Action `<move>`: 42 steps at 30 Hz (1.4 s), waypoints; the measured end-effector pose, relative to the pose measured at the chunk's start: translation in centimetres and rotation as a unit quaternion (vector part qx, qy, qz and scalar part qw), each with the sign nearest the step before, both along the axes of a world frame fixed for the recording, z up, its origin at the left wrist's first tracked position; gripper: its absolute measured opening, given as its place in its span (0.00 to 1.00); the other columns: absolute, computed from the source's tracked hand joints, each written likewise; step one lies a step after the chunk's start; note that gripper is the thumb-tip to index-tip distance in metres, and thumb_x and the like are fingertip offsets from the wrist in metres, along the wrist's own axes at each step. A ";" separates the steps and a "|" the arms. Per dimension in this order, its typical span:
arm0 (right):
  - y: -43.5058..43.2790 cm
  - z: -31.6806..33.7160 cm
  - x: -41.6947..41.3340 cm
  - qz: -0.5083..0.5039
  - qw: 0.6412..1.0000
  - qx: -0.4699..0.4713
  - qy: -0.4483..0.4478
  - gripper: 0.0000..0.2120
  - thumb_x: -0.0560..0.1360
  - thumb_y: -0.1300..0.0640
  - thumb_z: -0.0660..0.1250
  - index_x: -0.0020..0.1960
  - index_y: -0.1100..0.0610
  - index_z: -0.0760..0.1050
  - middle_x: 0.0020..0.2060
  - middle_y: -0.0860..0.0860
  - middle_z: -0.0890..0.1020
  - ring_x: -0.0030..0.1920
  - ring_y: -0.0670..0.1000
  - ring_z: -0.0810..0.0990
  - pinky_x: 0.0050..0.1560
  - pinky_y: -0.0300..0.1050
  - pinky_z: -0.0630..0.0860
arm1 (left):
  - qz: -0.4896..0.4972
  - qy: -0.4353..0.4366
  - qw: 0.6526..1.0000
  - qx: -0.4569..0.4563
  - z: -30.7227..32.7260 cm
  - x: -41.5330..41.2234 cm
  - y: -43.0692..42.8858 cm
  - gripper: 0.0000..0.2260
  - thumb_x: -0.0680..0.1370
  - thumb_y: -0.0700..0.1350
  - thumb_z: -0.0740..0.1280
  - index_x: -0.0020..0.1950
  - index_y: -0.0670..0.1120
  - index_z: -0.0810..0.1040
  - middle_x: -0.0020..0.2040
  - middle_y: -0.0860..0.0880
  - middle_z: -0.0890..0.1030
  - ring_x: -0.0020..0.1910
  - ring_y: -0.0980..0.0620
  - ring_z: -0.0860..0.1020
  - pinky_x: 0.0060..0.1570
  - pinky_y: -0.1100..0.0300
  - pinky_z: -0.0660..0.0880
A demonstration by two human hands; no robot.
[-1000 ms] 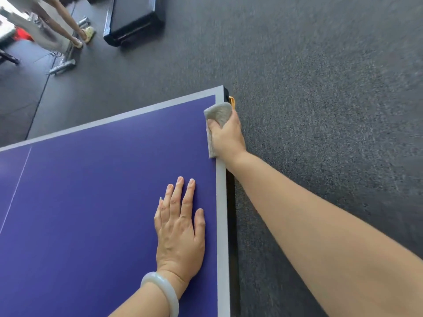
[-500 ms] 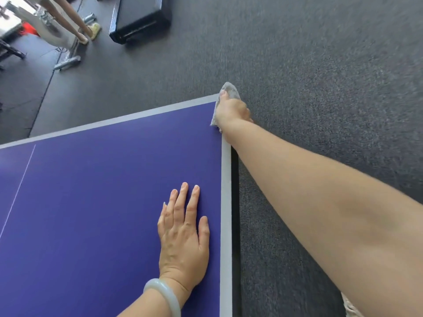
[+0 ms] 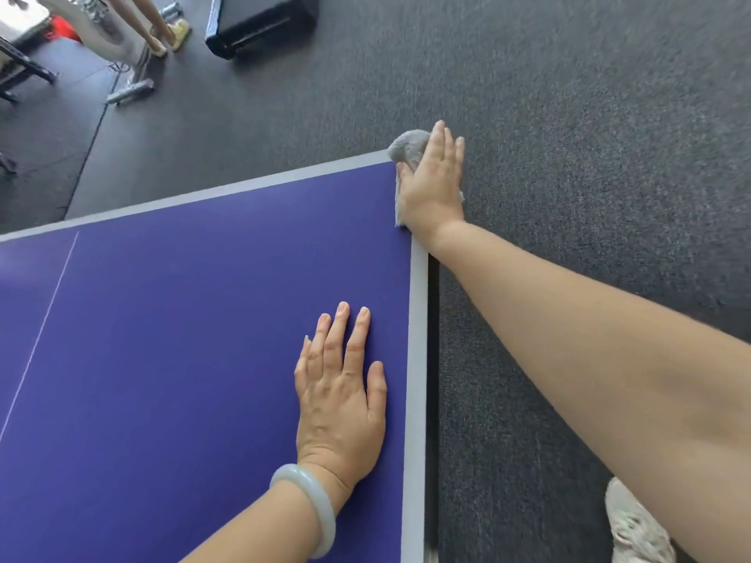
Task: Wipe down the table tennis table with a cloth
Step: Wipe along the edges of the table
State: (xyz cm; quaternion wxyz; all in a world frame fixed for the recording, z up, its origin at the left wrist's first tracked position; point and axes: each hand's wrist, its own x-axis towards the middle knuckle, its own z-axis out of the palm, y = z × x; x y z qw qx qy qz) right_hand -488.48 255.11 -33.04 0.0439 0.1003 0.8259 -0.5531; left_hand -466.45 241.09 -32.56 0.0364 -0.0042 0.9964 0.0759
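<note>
The table tennis table (image 3: pixel 183 319) has a purple top and a grey border; its far right corner lies in mid-frame. My right hand (image 3: pixel 433 184) lies on that corner with straight fingers, pressing a grey cloth (image 3: pixel 408 150) flat against the edge. The cloth bunches out beyond my fingertips and shows again under my palm. My left hand (image 3: pixel 341 392) rests flat on the purple surface near the right border, fingers spread, a pale bangle on its wrist.
Dark grey carpet (image 3: pixel 589 136) surrounds the table. A black case (image 3: pixel 260 24) lies on the floor at the back. A person's legs (image 3: pixel 152 30) and metal stand feet (image 3: pixel 130 91) are at the far left. My shoe (image 3: pixel 634 530) shows at the bottom right.
My right hand went from the right edge up to the corner, then flattened over the cloth, its fingers now straight. The left hand stayed planted.
</note>
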 end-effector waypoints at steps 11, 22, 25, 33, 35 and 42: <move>-1.2 -1.4 7.8 -0.048 0.988 -0.122 -0.084 0.35 0.81 0.48 0.62 0.79 0.64 0.52 0.77 0.60 0.60 0.77 0.58 0.60 0.76 0.54 0.58 | -0.003 0.007 1.000 -0.007 -0.2 0.0 -0.1 0.26 0.81 0.54 0.47 0.80 0.53 0.55 0.81 0.53 0.54 0.80 0.52 0.49 0.77 0.47 0.50; -2.0 -1.7 17.2 -0.056 0.960 -0.195 -0.193 0.41 0.77 0.35 0.61 0.79 0.58 0.53 0.72 0.59 0.67 0.71 0.59 0.68 0.68 0.49 0.66 | 0.005 0.008 1.000 -0.004 0.1 0.0 0.2 0.27 0.80 0.55 0.46 0.80 0.53 0.55 0.81 0.54 0.53 0.80 0.51 0.49 0.77 0.46 0.50; -2.6 -1.6 20.2 -0.050 0.959 -0.188 -0.207 0.42 0.77 0.34 0.59 0.80 0.57 0.50 0.73 0.58 0.64 0.72 0.58 0.66 0.68 0.48 0.65 | 0.004 0.008 1.000 -0.003 0.2 0.0 0.1 0.27 0.80 0.55 0.46 0.80 0.53 0.55 0.81 0.53 0.53 0.80 0.52 0.49 0.77 0.46 0.50; -1.4 -1.5 8.9 -0.096 0.961 -0.186 -0.183 0.36 0.79 0.37 0.60 0.74 0.63 0.61 0.70 0.62 0.69 0.69 0.62 0.70 0.68 0.54 0.68 | 0.006 0.011 1.000 -0.002 0.3 0.0 0.4 0.28 0.79 0.56 0.45 0.80 0.52 0.56 0.81 0.52 0.54 0.80 0.51 0.50 0.77 0.48 0.49; -1.7 -1.6 11.5 -0.089 0.962 -0.184 -0.179 0.37 0.79 0.37 0.60 0.77 0.62 0.59 0.71 0.62 0.68 0.70 0.62 0.69 0.69 0.54 0.67 | 0.009 0.010 1.000 -0.003 0.3 0.1 0.3 0.29 0.79 0.56 0.45 0.80 0.52 0.56 0.81 0.52 0.54 0.80 0.50 0.50 0.77 0.48 0.48; -3.8 -0.8 29.5 -0.067 0.958 -0.200 -0.196 0.43 0.73 0.31 0.54 0.80 0.55 0.54 0.70 0.55 0.66 0.71 0.55 0.67 0.72 0.52 0.64 | 0.008 0.007 1.000 0.001 0.4 0.2 0.3 0.26 0.81 0.53 0.48 0.80 0.53 0.56 0.81 0.52 0.54 0.80 0.50 0.50 0.77 0.48 0.48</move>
